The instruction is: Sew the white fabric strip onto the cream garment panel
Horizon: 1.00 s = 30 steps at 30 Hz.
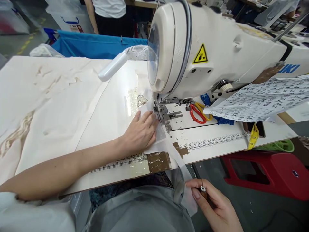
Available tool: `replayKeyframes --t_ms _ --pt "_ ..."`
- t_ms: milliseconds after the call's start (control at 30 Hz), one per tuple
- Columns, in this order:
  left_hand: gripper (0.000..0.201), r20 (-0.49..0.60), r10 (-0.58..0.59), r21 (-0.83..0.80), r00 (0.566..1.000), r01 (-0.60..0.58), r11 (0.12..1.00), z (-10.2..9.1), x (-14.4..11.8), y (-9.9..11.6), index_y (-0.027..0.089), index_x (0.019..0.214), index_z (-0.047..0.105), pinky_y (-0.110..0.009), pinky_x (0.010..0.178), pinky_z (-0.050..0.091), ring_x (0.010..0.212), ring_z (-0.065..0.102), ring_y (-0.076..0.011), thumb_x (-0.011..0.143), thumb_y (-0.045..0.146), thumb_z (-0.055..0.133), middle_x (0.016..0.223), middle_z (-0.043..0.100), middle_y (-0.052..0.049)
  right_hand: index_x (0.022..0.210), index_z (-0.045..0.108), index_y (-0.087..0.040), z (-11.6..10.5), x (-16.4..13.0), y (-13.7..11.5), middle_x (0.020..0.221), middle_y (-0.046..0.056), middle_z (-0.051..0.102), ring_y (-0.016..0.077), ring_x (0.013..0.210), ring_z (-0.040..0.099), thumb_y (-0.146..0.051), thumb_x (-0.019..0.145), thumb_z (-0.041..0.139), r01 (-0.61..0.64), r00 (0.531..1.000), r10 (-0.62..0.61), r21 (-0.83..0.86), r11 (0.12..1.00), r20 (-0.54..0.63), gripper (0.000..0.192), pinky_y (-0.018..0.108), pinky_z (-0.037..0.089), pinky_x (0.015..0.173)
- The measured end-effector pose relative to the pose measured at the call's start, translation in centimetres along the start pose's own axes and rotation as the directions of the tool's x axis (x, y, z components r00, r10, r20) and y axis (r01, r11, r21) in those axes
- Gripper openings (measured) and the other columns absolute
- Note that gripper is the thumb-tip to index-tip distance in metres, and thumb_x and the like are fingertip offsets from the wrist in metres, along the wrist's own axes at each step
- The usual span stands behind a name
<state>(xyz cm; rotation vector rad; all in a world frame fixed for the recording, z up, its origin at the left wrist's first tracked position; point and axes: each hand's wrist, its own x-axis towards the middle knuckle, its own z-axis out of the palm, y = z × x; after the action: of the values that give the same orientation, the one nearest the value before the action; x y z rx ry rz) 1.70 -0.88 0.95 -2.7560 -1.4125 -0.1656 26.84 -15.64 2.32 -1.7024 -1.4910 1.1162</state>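
A white sewing machine (205, 54) stands over the table, its presser foot (155, 106) down at a piece of thin white fabric (158, 146). My left hand (142, 130) lies flat on that fabric just left of the foot, fingers stretched out. From the foot a narrow white fabric strip (180, 158) runs over the table's front edge toward my lap. Below the edge, my right hand (214, 204) pinches the strip between thumb and index finger. The same hand holds an awl (204, 192) with a brown handle, partly hidden by the fingers.
Red-handled scissors (198, 114), printed paper sheets (263, 100) and a yellow tape measure (254, 137) are at the right. Cream fabric (58, 96) spreads over the table's left. A red stool (267, 174) stands below; a person (109, 16) stands behind a blue cloth bin (96, 45).
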Motion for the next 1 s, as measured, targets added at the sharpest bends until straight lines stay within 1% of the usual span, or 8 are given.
replayKeyframes --t_ms 100,233,333,400,533,733,833,1000 --pt "0.049 0.000 0.002 -0.007 1.000 -0.002 1.000 0.0 0.0 0.0 0.004 0.139 0.049 -0.059 0.111 0.034 0.136 0.039 -0.0360 0.101 0.029 0.030 0.141 0.051 -0.021 0.090 0.074 -0.026 0.1 0.6 0.5 0.080 0.001 0.070 0.0142 0.060 0.059 -0.044 0.094 0.059 0.053 0.998 -0.053 0.000 0.999 0.030 0.024 0.020 0.049 0.057" --pt "0.049 -0.012 -0.001 -0.023 1.000 0.001 1.000 -0.1 0.0 0.0 0.004 0.139 0.049 -0.059 0.111 0.035 0.136 0.040 -0.0356 0.101 0.028 0.031 0.142 0.051 -0.021 0.099 0.072 -0.026 0.1 1.5 1.1 0.076 0.000 0.067 0.0120 0.055 0.056 -0.037 0.098 0.054 0.150 0.981 -0.150 0.013 0.989 0.121 0.020 0.018 0.045 0.050" --pt "0.048 -0.036 0.007 -0.041 0.999 -0.009 0.999 0.0 -0.1 -0.1 0.004 0.138 0.049 -0.060 0.111 0.036 0.135 0.041 -0.0359 0.101 0.027 0.031 0.140 0.052 -0.021 0.101 0.071 -0.026 0.4 2.2 1.0 0.073 -0.001 0.064 0.0114 0.055 0.054 -0.034 0.099 0.054 0.188 0.974 -0.191 0.035 0.982 0.122 0.019 0.018 0.044 0.050" --pt "0.047 -0.051 0.010 -0.052 0.999 -0.013 0.999 0.0 -0.1 -0.1 0.004 0.138 0.050 -0.060 0.110 0.036 0.135 0.041 -0.0366 0.100 0.027 0.032 0.139 0.052 -0.021 0.100 0.071 -0.026 0.7 2.5 0.7 0.073 0.000 0.063 0.0113 0.055 0.054 -0.035 0.099 0.054 0.172 0.977 -0.178 0.058 0.983 0.117 0.019 0.018 0.045 0.050" --pt "0.047 -0.066 0.011 -0.056 0.998 -0.015 0.998 0.1 -0.1 -0.2 0.003 0.137 0.050 -0.060 0.111 0.036 0.136 0.041 -0.0373 0.100 0.028 0.034 0.140 0.052 -0.021 0.102 0.070 -0.025 1.4 3.0 0.1 0.070 -0.001 0.058 0.0119 0.057 0.054 -0.039 0.099 0.053 0.061 0.992 -0.074 0.132 0.989 0.100 0.022 0.019 0.050 0.052" --pt "0.047 -0.062 0.011 -0.027 0.998 -0.012 1.000 0.0 0.0 -0.1 0.004 0.136 0.051 -0.059 0.111 0.036 0.136 0.040 -0.0358 0.101 0.028 0.031 0.140 0.052 -0.021 0.110 0.067 -0.024 1.8 4.3 -0.5 0.067 -0.003 0.059 0.0110 0.054 0.060 -0.034 0.100 0.052 0.157 0.969 -0.180 0.142 0.977 0.168 0.020 0.019 0.053 0.054" --pt "0.046 -0.079 0.007 -0.026 0.997 -0.009 1.000 0.1 0.0 -0.1 0.005 0.135 0.051 -0.058 0.112 0.035 0.135 0.041 -0.0348 0.102 0.028 0.030 0.139 0.053 -0.019 0.112 0.065 -0.023 2.0 4.9 -0.9 0.073 -0.002 0.061 0.0107 0.054 0.061 -0.034 0.100 0.051 0.157 0.970 -0.179 0.140 0.978 0.166 0.021 0.019 0.054 0.052" --pt "0.044 -0.111 0.006 0.018 0.994 -0.004 1.000 0.1 0.3 -0.1 0.004 0.132 0.054 -0.053 0.113 0.035 0.133 0.042 -0.0338 0.101 0.029 0.036 0.135 0.056 -0.018 0.114 0.064 -0.022 2.4 5.6 -1.7 0.067 -0.003 0.061 0.0118 0.052 0.064 -0.037 0.100 0.051 0.123 0.974 -0.145 0.133 0.984 0.172 0.025 0.022 0.055 0.055"
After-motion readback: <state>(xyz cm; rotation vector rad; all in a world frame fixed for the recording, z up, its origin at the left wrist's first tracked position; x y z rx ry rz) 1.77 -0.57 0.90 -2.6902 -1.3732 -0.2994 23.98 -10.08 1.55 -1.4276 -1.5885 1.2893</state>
